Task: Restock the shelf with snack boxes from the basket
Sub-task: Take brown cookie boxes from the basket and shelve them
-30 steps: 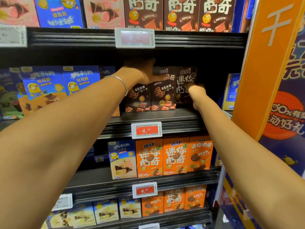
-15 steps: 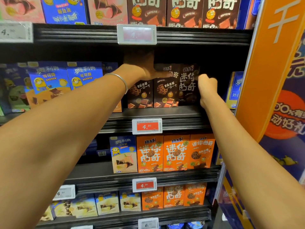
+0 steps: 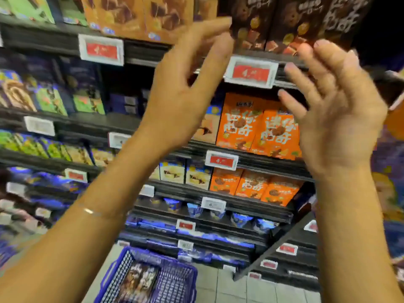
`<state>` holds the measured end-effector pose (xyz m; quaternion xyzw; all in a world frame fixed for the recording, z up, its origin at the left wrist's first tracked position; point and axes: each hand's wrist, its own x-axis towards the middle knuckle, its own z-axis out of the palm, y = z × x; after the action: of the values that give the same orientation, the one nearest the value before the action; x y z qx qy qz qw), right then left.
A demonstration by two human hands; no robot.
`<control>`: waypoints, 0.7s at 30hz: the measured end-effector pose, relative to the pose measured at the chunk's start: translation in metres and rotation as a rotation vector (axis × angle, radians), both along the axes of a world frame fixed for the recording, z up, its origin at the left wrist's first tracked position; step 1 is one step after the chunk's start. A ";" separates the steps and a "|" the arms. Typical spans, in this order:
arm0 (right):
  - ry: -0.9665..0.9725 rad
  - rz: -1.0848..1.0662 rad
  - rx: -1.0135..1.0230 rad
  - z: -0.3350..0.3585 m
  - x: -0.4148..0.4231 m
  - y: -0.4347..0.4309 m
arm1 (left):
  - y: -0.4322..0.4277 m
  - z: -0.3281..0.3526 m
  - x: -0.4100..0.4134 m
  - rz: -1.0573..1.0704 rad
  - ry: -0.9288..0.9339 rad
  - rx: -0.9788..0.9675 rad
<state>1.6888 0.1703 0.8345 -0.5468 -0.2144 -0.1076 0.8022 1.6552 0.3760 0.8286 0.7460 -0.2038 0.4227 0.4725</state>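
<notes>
Compared with half a second ago, both grips are off the row. The left grip and right grip no longer press on the dark boxes but hang in front of the shelf, each spread with fingers loose and holding nothing. The left index tip lies near the lower left corner of the row. Through the blur I cannot tell whether it touches.

The dark boxes stand upright side by side at the front edge of the shelf, towards its right end. I read that as this placement being finished: the row is squared up and let go.

My view has also tipped down, so the basket shows on the floor at the foot of the shelving, well below both grips. It is a blue mesh one, and inside lie more boxes of the same dark kind, flat on the bottom. I make out at least two, though blur hides the exact count. So I judge the restocking is not over, and the next reach goes down into the basket.
</notes>
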 end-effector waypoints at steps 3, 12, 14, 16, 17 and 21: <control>0.227 0.264 -0.101 -0.076 -0.027 0.038 | 0.019 -0.109 -0.066 -0.042 0.377 -0.316; 1.112 0.479 -0.648 -0.328 -0.107 0.131 | 0.099 -0.376 -0.205 0.293 1.346 -0.744; 1.234 0.464 -0.717 -0.364 -0.124 0.142 | 0.114 -0.404 -0.225 0.329 1.439 -0.890; 1.358 0.419 -0.761 -0.397 -0.137 0.154 | 0.129 -0.433 -0.240 0.350 1.530 -0.981; 1.407 0.396 -0.792 -0.415 -0.142 0.159 | 0.135 -0.448 -0.246 0.349 1.568 -0.999; 1.504 0.357 -0.917 -0.485 -0.154 0.184 | 0.159 -0.506 -0.251 0.325 1.637 -1.048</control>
<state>1.5348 0.3541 0.3497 -0.6978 0.2638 0.5013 0.4385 1.4042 0.5347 0.3224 0.5234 0.5045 -0.1278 0.6747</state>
